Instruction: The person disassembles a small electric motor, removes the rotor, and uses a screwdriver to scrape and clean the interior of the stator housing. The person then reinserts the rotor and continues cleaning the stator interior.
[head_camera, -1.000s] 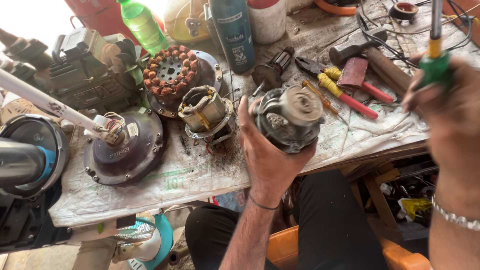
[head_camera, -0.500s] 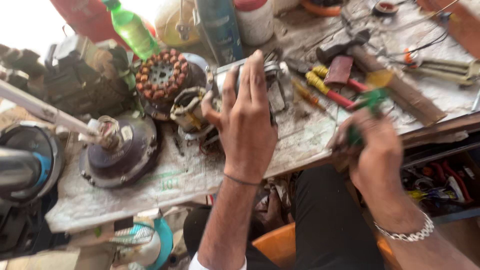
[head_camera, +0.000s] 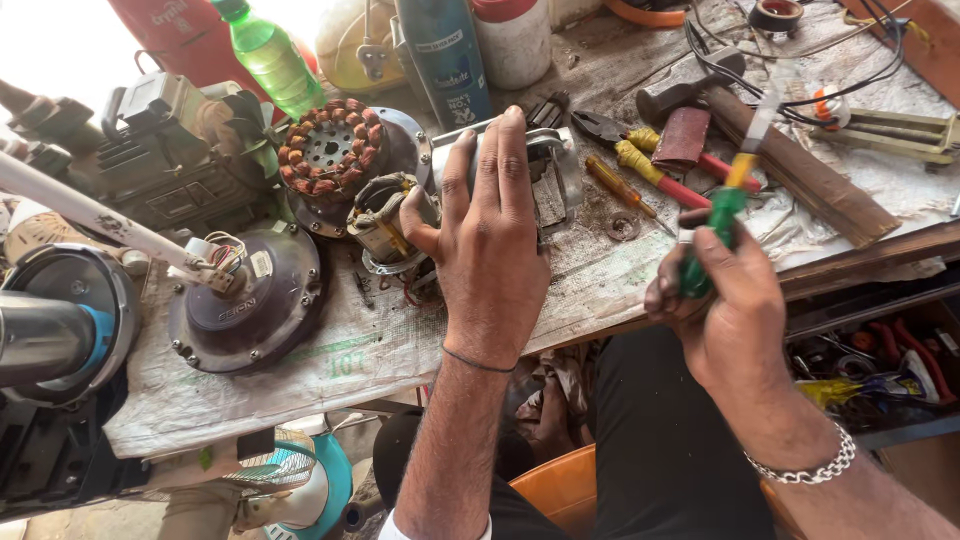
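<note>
Motor (head_camera: 545, 160) lowered onto bench | grey, metal-cased | left grip (head_camera: 490, 235) clasps motor | right (head_camera: 725, 300) pinches screwdriver (head_camera: 725, 205)

motor (head_camera: 545, 165) on table (head_camera: 300, 380), under left hand (head_camera: 495, 235) | stator (head_camera: 335, 150) left of motor | pliers (head_camera: 625, 150) right | right hand (head_camera: 725, 310) before table edge

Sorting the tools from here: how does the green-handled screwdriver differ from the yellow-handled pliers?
The green-handled screwdriver is gripped in the right hand and points up and away; the yellow-handled pliers lie flat and untouched on the bench. The screwdriver has one handle with a yellow collar, the pliers two handles with dark jaws. Both have bright plastic handles.
</note>
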